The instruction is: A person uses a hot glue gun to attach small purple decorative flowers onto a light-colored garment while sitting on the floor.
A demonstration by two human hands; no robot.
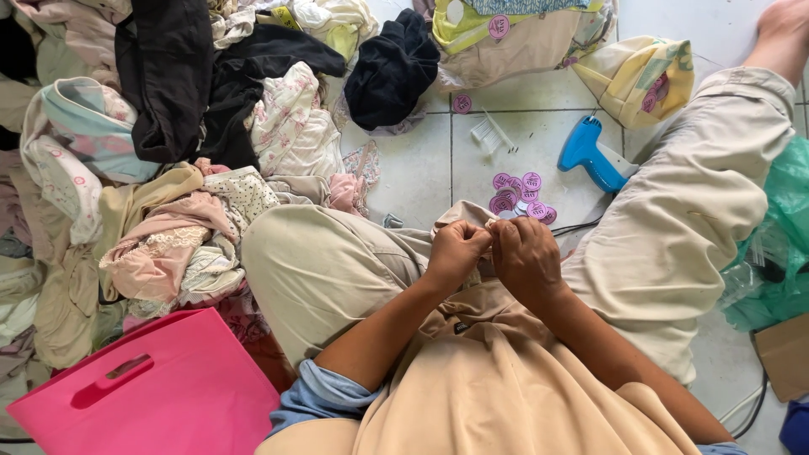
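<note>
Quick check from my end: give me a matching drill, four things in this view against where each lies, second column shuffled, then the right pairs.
Things:
1. blue tagging gun
2. pink bag
3. round pink tags
4. black garment

Places:
A. bottom left corner, beside the clothes pile
B. on the tiled floor just beyond both hands
C. top centre, bunched on the floor
D. on the floor by the right leg

Pairs: 1-D, 2-A, 3-B, 4-C
</note>
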